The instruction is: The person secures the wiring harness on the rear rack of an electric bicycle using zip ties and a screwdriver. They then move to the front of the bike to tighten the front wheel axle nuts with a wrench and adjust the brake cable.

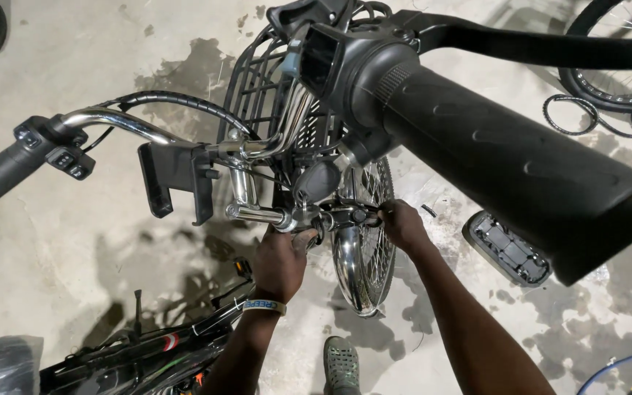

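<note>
Both hands (279, 263) (402, 223) tight against chrome mudguard (356, 271), beneath basket (257, 88).

basket (257, 80): above front wheel (366, 249)
hands: left hand (279, 263) left of wheel, right hand (402, 223) right
cover plate (506, 249): on floor (74, 241), right of wheel

The scene was evenly lit by soft overhead light, moderately bright, with no hard-edged shadows. Diffuse dark patches lay on the concrete floor (74, 241) at centre left beneath the bicycle parts. Glare spots shone on the chrome fender (351, 271) at lower centre and on the chrome handlebar tube (111, 121) at upper left. The black grip (521, 168) at right loomed huge and slightly soft, too near the lens. Wide-angle distortion bent the frame's edges.
</note>
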